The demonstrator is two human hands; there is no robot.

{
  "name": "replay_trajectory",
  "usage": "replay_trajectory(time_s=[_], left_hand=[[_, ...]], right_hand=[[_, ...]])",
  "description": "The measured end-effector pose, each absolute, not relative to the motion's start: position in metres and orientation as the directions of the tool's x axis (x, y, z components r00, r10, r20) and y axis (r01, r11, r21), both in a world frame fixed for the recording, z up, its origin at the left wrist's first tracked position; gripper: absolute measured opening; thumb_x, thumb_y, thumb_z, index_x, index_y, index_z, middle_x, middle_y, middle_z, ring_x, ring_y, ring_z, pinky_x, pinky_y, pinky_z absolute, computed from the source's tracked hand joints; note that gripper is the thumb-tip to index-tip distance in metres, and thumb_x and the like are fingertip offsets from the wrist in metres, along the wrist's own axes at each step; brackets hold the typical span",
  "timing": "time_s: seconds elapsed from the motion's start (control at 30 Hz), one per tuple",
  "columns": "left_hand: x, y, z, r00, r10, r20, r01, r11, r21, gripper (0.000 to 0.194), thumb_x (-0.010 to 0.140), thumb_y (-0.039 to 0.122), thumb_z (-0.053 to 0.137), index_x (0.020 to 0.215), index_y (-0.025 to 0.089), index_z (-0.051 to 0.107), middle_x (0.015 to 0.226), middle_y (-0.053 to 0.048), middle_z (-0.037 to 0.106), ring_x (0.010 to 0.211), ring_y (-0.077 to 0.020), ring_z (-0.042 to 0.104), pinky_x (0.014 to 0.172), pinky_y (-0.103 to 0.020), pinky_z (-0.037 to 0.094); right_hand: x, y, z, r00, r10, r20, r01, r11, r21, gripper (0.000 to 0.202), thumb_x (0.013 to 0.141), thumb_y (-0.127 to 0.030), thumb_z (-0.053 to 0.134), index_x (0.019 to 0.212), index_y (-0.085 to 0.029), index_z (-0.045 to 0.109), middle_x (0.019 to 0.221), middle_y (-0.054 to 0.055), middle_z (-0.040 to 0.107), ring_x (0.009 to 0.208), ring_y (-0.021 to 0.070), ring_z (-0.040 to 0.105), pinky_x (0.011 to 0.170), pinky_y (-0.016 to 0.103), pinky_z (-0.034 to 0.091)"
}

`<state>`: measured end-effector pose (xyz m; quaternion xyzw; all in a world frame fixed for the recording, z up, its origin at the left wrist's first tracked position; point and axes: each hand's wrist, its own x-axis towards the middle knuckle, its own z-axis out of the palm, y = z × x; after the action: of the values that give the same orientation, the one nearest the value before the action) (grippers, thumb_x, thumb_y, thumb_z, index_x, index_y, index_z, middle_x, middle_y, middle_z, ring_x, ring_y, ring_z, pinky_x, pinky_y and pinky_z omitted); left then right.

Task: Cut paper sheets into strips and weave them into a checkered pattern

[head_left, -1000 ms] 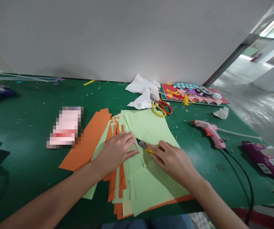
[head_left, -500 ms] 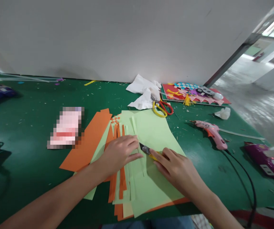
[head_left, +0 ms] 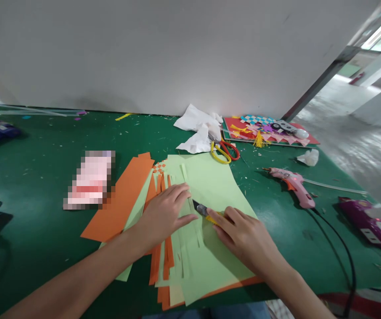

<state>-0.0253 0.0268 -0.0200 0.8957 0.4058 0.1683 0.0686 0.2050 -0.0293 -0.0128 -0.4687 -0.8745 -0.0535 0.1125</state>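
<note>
In my right hand is a yellow utility knife, its dark blade pointing up and left over a pale green paper sheet. My left hand rests on the left part of that sheet, thumb spread from the fingers, holding nothing. The blade tip lies just right of its fingertips, at a narrow green strip. Several cut orange strips lie under and below the left hand. A small orange-and-white checkered piece shows above them.
Orange paper and a pixelated pinkish item lie left. Scissors and white tissue are behind the sheet. To the right are a pink glue gun with a cord and a purple power strip. A grey wall stands behind.
My left hand has shifted slightly, its fingertips a little farther from the blade. The knife has barely moved. The whole view has drifted slightly.
</note>
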Motion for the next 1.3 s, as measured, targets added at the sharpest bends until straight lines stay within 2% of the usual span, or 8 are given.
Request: replay_trajectory(time_s=[0.27,0.57,1.3], left_hand=[[-0.025,0.026,-0.021,0.613,0.734,0.293,0.691,-0.677,0.252,0.039,0.092,0.05,0.048,0.108,0.017,0.057,0.127,-0.014,0.059,0.123,-0.026,0.052,0.097,-0.041,0.047],[-0.026,0.027,-0.021,0.616,0.741,0.268,0.697,-0.671,0.253,0.036,0.091,0.05,0.049,0.102,0.017,0.055,0.127,-0.014,0.058,0.122,-0.0267,0.053,0.094,-0.04,0.049],[-0.026,0.026,-0.023,0.619,0.739,0.266,0.703,-0.673,0.231,0.032,0.09,0.049,0.052,0.102,0.019,0.053,0.129,-0.013,0.057,0.122,-0.0263,0.053,0.095,-0.039,0.049]], right_hand=[[0.205,-0.029,-0.013,-0.531,0.811,0.246,0.835,0.55,-0.013,0.031,0.092,-0.022,0.047,0.12,-0.019,0.061,0.079,0.004,0.057,0.061,0.0138,0.056,0.053,0.026,0.041],[0.203,-0.025,-0.012,-0.506,0.837,0.21,0.85,0.525,-0.041,0.032,0.093,-0.023,0.045,0.122,-0.02,0.06,0.081,0.004,0.057,0.065,0.0142,0.059,0.055,0.026,0.043],[0.2,-0.006,-0.009,-0.518,0.835,0.187,0.853,0.52,0.043,0.031,0.094,-0.027,0.047,0.123,-0.024,0.06,0.08,0.002,0.058,0.064,0.013,0.055,0.053,0.025,0.036]])
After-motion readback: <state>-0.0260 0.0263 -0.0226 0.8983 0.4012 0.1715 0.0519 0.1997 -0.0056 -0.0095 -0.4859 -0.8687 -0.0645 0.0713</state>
